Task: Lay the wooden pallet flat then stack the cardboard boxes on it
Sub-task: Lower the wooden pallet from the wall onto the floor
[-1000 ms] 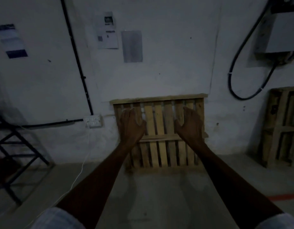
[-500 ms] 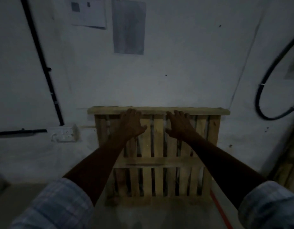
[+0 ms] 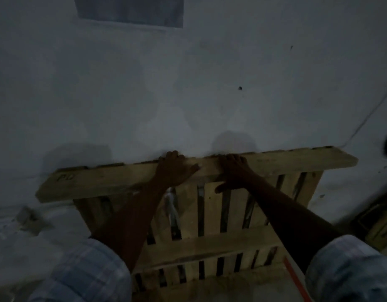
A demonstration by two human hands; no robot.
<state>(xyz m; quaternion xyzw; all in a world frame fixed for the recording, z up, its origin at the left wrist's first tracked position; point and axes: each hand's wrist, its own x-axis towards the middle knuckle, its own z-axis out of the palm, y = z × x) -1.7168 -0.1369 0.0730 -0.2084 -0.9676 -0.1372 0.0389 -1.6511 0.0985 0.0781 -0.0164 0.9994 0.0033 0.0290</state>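
A wooden pallet [image 3: 212, 240] stands on edge against the white wall, its slats facing me. My left hand [image 3: 174, 170] lies over the pallet's top beam left of its middle, fingers hooked over the far edge. My right hand [image 3: 231, 168] grips the same beam just right of the middle, fingers over the far edge and thumb down on the front face. No cardboard boxes are in view.
A wall socket [image 3: 29, 216] sits low on the wall at the left. A second pallet [image 3: 377, 223] leans at the right edge. A red floor line [image 3: 295, 280] runs by the pallet's lower right corner. A grey sheet [image 3: 131, 9] hangs on the wall above.
I have come closer to the pallet. Both hands have moved up from the slats' front face onto the top beam and curled over its far edge.
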